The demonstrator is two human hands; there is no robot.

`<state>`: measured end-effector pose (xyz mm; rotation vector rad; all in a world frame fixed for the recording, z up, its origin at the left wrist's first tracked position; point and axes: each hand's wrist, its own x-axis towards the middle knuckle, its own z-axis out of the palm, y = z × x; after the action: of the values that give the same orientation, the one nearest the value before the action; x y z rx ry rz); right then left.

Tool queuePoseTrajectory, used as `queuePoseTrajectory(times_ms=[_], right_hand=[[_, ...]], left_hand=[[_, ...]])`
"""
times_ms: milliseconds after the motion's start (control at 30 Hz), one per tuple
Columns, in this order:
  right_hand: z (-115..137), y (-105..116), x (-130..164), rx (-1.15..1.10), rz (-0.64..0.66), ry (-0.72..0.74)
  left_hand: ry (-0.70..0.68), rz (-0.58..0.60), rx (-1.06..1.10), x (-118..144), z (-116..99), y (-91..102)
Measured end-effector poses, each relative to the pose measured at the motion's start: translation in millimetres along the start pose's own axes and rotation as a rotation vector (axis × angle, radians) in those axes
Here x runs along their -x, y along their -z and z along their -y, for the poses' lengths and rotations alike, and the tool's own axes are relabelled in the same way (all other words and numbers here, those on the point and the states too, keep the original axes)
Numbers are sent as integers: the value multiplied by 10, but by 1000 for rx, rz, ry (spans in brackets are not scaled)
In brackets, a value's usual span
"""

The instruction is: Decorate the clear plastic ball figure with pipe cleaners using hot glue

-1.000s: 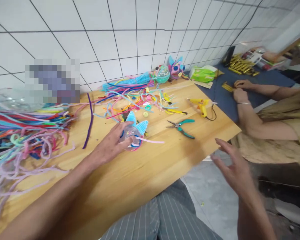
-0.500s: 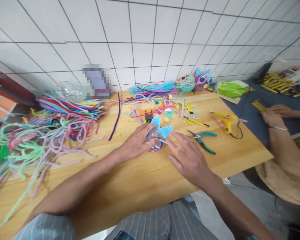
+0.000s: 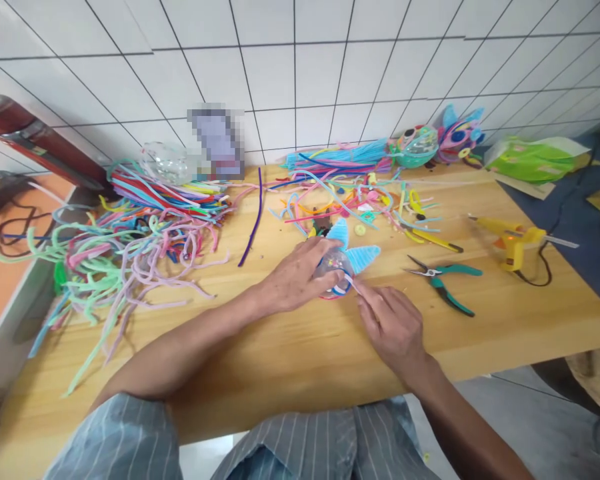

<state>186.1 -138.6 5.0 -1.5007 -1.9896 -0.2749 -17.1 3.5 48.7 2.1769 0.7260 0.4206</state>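
Head view: a clear, blue-eared ball (image 3: 334, 261) sits on the table (image 3: 280, 360) (probably light and slick, best held by its sides), gripped by the left hand (image 3: 295, 277). The right hand (image 3: 395, 327) pinches a pale strip (image 3: 349, 280); pliers (image 3: 434, 273) lie nearby.

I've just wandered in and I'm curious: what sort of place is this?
Probably a craft workspace: there's a heap of colourful fuzzy stems, a yellow glue gun, and a clear ball with blue ear-like pieces, held by the left hand.
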Motion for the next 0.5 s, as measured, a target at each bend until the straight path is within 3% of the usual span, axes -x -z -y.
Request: queuePoseTrajectory(times_ms=[267, 500], right_hand=[[53, -58, 19, -24, -34, 42], [96, -84, 21, -176, -47, 31]], left_hand=[[7, -6, 12, 3, -3, -11], [7, 0, 32, 13, 2, -3]])
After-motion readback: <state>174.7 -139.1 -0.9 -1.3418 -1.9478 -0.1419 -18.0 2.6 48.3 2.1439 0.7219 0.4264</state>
